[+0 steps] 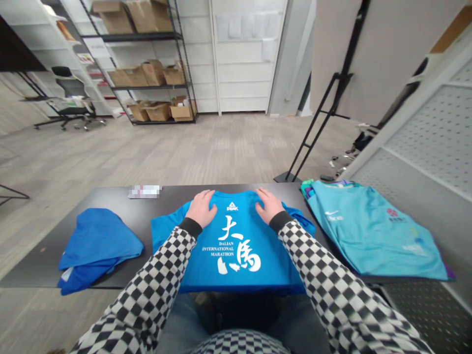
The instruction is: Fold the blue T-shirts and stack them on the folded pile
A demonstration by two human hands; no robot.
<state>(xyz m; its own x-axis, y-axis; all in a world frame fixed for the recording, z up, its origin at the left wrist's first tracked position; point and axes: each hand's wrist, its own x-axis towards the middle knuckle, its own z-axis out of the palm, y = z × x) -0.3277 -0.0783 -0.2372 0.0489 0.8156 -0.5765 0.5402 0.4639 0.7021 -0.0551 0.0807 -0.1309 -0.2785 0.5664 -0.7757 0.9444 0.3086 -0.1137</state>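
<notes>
Head view: shirt [245,231] laid out, print up

Your shirt lay mid-table, directly before you, its collar toward the far edge of the table [147,206]. Your left hand [202,207] and right hand [269,205] rested on its shoulders, either side of the collar: palms down, fingers extended, thumbs apart, no grip showing.

Progress, by my reading: the body was done, spread nearly smooth, with no fold across it. Left to do: the sleeve by your right arm was rumpled. Blue cloth [99,236] lay in a loose heap to your left. To your right a teal shirt [376,226] lay flat, purple cloth [450,272] peeking from beneath.

Containers: cardboard boxes [158,112] on the rack [143,37] beyond, well apart from you; contents too small to identify.
</notes>
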